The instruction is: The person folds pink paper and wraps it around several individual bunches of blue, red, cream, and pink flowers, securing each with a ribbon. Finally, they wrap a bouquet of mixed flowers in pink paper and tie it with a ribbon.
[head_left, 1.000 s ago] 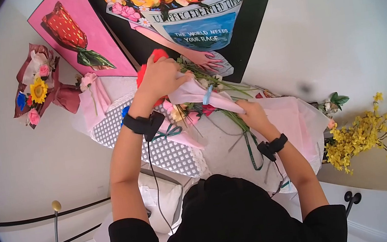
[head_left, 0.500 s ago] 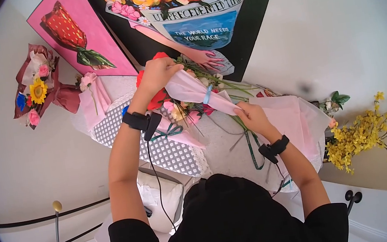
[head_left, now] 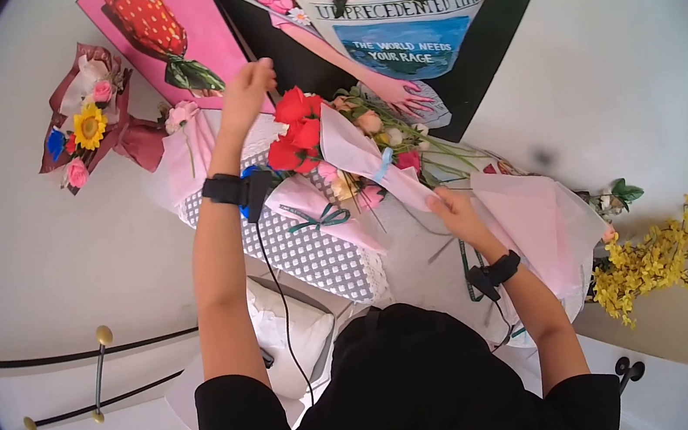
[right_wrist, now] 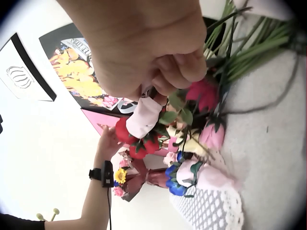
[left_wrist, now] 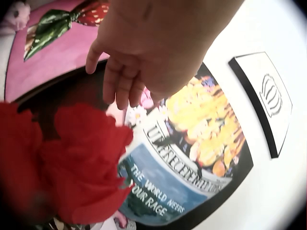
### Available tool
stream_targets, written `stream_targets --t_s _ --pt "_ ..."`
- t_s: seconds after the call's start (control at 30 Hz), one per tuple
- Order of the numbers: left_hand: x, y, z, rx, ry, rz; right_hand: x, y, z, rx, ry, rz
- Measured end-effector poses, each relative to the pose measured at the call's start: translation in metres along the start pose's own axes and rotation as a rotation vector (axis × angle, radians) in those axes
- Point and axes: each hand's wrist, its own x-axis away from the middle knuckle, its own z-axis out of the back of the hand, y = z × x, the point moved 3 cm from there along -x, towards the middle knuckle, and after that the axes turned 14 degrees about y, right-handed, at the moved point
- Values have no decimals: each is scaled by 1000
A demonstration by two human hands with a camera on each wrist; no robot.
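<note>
My right hand (head_left: 458,215) grips the lower end of a bouquet (head_left: 351,141) wrapped in pale pink paper, with a light blue tie (head_left: 385,163) around its middle. Large red flowers (head_left: 296,134) show at its top end. The left hand (head_left: 248,86) is raised beyond those flowers, holding nothing; in the left wrist view its fingers (left_wrist: 122,88) hang loosely bent, with red petals (left_wrist: 86,163) close below. In the right wrist view the right hand's fingers (right_wrist: 184,67) are curled at the wrapped bouquet's end.
A smaller pink-wrapped bouquet (head_left: 308,207) with a dark green ribbon lies on the lattice-patterned cloth (head_left: 315,259). Loose stems (head_left: 441,153) and flowers lie behind the held bouquet. Pink wrapping paper (head_left: 531,228) and yellow blossoms (head_left: 645,261) are at right. A maroon-wrapped bouquet (head_left: 132,144) stands left; paintings (head_left: 417,46) lean behind.
The left hand has let go of the paper's upper edge and moved up and left, away from the bouquet. The right hand keeps its grip. The head view has shifted a little.
</note>
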Motion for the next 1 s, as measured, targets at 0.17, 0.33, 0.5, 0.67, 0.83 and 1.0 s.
stream_targets --t_s 0.17,0.33,0.5,0.67,0.83,1.0 --pt "-12 -38 70 36 166 190 1 -16 -75 -192 -78 53" --pt "-4 -88 87 -645 97 42 -7 -43 -138 -328 -147 126" --pt "48 -116 54 -877 59 78 -16 0 -164 23 -344 20" --pt "67 -68 32 -920 377 -350 -13 -4 -148 -119 -287 111" --pt "66 -13 18 -1061 300 -539 -13 25 -149 -380 -353 -79" --pt "66 -79 -2 -1095 0 -226 -13 8 -142 200 -226 163"
